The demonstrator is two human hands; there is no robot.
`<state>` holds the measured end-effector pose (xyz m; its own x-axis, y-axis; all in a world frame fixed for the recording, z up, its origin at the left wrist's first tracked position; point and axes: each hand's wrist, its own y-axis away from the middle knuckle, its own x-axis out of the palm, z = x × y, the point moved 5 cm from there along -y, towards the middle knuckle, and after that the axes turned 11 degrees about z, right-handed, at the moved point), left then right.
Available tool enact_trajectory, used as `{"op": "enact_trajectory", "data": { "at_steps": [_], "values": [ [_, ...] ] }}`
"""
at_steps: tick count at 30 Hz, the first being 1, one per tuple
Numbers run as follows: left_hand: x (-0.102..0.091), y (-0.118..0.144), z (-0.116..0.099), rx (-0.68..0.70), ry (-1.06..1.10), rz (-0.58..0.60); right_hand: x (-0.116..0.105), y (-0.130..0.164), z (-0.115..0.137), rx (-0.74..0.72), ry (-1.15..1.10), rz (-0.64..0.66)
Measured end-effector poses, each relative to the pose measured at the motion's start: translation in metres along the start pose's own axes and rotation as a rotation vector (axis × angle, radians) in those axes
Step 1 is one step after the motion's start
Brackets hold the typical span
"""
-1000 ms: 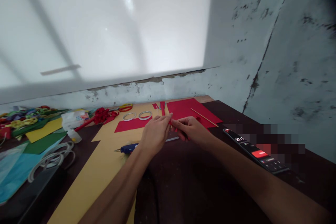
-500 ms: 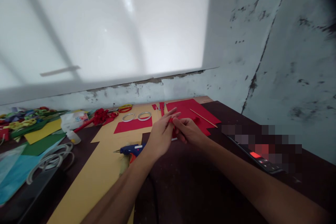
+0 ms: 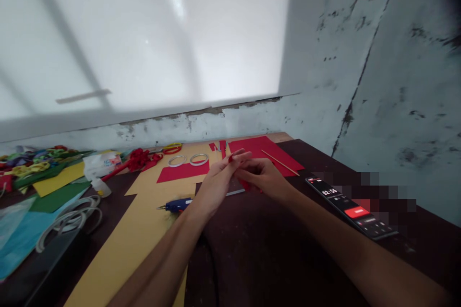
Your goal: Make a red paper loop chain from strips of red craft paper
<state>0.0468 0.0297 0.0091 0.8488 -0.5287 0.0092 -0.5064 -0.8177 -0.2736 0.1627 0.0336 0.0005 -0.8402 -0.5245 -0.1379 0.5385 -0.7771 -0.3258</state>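
A person's left hand (image 3: 218, 178) and right hand (image 3: 268, 180) meet over the dark table (image 3: 252, 249), pinching a red strip (image 3: 231, 158) between them, neither hand clearly nearer. Red shows at the grip's far left and near right; the full long axis is hidden. A blue glue gun (image 3: 178, 204) lies nearer, to the left.

Left forearm (image 3: 169, 254) and right forearm (image 3: 331, 240) are being shown bare, slim outlines being narrowed toward wrists (image 3: 204, 206). Left hand (image 3: 217, 177) and right hand (image 3: 269, 180) are being seen bare too, slender fingers (image 3: 244, 156) being partly hidden.
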Motion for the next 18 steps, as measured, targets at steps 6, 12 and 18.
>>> {"op": "enact_trajectory", "data": {
  "at_steps": [6, 12, 18],
  "values": [
    [-0.029, 0.006, -0.009, 0.096, -0.149, -0.356, -0.001, 0.002, 0.001, 0.03, -0.048, -0.077],
    [-0.031, 0.005, -0.004, 0.107, 0.128, -0.341, 0.005, 0.001, -0.011, 0.106, -0.303, 0.01],
    [-0.031, 0.003, -0.002, 0.033, -0.071, -0.26, -0.008, -0.002, -0.017, 0.091, -0.252, -0.12]
  ]
}}
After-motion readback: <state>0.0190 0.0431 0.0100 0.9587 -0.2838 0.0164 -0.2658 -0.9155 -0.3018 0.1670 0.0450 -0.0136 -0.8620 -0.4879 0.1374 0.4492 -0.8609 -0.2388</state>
